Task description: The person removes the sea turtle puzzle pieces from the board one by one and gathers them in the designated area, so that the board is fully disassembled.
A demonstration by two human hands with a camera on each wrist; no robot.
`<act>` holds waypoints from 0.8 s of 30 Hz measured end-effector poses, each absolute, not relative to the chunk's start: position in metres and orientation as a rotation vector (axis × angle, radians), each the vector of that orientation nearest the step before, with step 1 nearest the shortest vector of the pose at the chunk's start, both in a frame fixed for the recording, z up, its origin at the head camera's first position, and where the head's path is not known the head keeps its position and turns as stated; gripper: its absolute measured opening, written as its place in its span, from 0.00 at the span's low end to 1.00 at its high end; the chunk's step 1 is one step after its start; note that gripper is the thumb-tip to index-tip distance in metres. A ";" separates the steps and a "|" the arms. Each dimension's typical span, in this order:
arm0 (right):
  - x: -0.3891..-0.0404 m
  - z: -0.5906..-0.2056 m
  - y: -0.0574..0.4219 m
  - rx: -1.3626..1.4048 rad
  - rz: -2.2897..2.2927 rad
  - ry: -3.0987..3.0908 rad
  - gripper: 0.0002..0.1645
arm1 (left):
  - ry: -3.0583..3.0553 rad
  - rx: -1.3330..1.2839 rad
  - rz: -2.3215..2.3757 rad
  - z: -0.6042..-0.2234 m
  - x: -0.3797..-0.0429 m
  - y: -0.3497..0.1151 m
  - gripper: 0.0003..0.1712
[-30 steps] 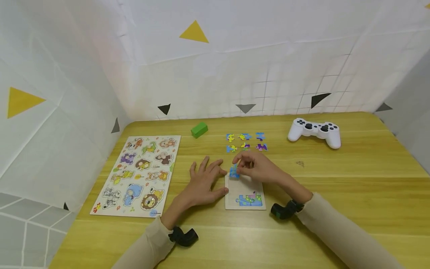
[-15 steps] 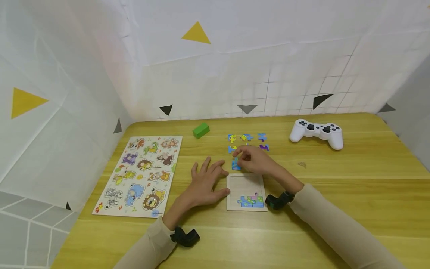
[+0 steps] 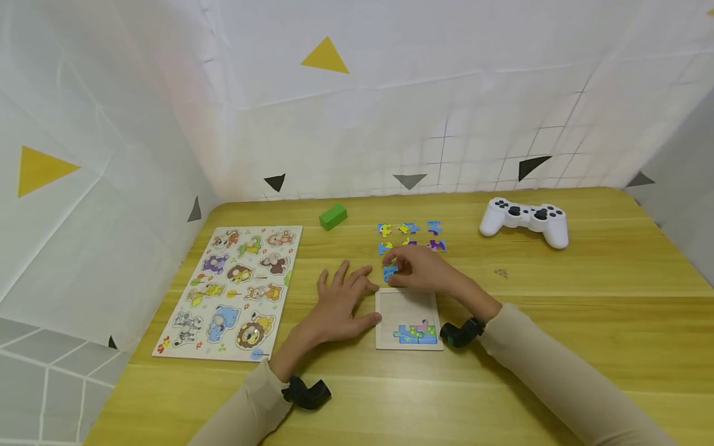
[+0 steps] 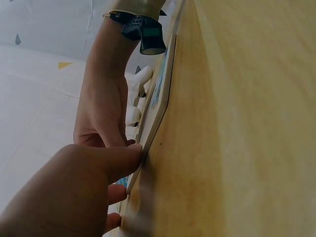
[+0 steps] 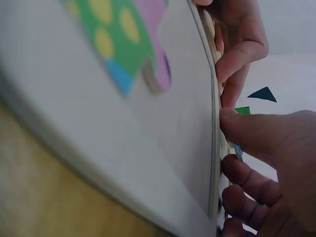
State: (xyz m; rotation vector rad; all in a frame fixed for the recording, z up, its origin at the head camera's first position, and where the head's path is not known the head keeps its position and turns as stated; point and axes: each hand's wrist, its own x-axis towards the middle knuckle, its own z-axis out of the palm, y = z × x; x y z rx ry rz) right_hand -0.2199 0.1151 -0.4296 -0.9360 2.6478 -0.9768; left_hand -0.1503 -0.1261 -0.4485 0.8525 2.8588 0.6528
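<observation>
My right hand (image 3: pixel 426 269) pinches a blue jigsaw piece (image 3: pixel 389 274) just beyond the far edge of a small square puzzle tray (image 3: pixel 404 308). Part of that piece is hidden behind the fingers. Near the tray's front right corner, several joined pieces (image 3: pixel 415 335) in blue, green and pink lie inside the rim. My left hand (image 3: pixel 337 308) rests on the table with its fingers spread. Its thumb touches the tray's left edge, as the left wrist view shows at the thumb tip (image 4: pixel 133 157). In the right wrist view the right thumb (image 5: pixel 252 129) is at the tray's far edge.
Several loose jigsaw pieces (image 3: pixel 434 228) lie in two rows behind the right hand. An animal puzzle board (image 3: pixel 231 291) is on the left, and a green block (image 3: pixel 333 217) sits at the back. Back right is a white game controller (image 3: pixel 524 217).
My right hand has carried the blue jigsaw piece from over the tray's far left corner away to the table beyond the far edge. The left hand stays by the tray.
</observation>
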 end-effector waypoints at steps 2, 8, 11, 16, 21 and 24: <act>-0.220 -0.429 0.114 -0.970 -0.916 2.672 0.21 | 2.856 0.849 0.656 -0.449 -0.150 -0.126 0.28; -0.221 -0.428 0.113 -1.023 -0.750 2.736 0.21 | 2.860 0.850 0.653 -0.449 -0.150 -0.126 0.28; -0.221 -0.428 0.113 -1.020 -0.731 2.738 0.20 | 2.858 0.845 0.645 -0.448 -0.150 -0.126 0.28; -0.221 -0.428 0.113 -0.990 -0.757 2.718 0.18 | 2.857 0.843 0.645 -0.450 -0.151 -0.126 0.28; -0.224 -0.428 0.112 -0.984 -0.770 2.716 0.18 | 2.868 0.850 0.645 -0.451 -0.151 -0.126 0.28; -0.225 -0.428 0.111 -0.997 -0.763 2.726 0.18 | 2.868 0.851 0.645 -0.451 -0.151 -0.126 0.28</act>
